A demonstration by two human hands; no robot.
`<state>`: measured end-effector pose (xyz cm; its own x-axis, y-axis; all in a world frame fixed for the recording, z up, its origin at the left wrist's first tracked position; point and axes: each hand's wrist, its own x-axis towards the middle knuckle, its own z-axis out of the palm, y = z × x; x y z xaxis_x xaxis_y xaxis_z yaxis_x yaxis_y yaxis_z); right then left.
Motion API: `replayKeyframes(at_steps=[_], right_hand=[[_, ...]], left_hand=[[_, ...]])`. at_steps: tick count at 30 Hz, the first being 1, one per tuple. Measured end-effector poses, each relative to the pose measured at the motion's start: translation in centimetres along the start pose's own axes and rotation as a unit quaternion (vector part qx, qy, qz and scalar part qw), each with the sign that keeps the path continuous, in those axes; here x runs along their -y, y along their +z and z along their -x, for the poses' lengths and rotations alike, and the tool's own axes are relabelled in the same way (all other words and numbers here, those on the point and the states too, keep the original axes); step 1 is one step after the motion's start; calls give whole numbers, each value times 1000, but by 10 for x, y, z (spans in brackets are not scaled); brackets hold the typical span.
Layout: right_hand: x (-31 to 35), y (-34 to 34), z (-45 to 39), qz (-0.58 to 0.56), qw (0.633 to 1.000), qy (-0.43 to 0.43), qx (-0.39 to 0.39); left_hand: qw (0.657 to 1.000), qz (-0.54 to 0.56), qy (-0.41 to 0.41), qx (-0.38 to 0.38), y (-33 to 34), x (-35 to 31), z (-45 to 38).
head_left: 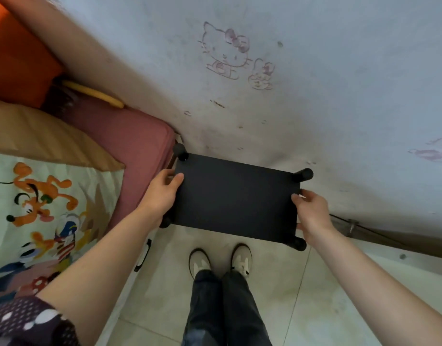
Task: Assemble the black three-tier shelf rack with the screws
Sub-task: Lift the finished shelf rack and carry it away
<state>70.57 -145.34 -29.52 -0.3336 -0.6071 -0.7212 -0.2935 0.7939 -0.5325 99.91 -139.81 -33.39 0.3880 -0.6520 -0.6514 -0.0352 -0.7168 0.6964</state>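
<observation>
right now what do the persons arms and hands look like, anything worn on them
Both forearms are bare down to the hands. The left hand and right hand show no gloves, rings, watch or bracelets that I can see. Only the left arm shows clothing: a short dark sleeve with white spots, near the elbow. The right arm's sleeve is out of frame.

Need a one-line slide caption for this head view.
Left hand and right hand grip the black shelf rack by its short ends.

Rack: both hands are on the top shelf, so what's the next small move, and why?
Probably ease the rack down and back toward the wall. The left hand and right hand grip its short ends, corner posts look fitted, and it sits skewed near the bed.
</observation>
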Motion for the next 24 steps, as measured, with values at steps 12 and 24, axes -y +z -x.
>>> replayKeyframes(at_steps=[12,24], right_hand=[[11,20,-7,-101,995,-6,-14],[31,46,-8,-131,991,2,22]], left_hand=[[994,-97,39,-21,-17,-35,-36],[993,-113,21,3,-44,-60,-57]])
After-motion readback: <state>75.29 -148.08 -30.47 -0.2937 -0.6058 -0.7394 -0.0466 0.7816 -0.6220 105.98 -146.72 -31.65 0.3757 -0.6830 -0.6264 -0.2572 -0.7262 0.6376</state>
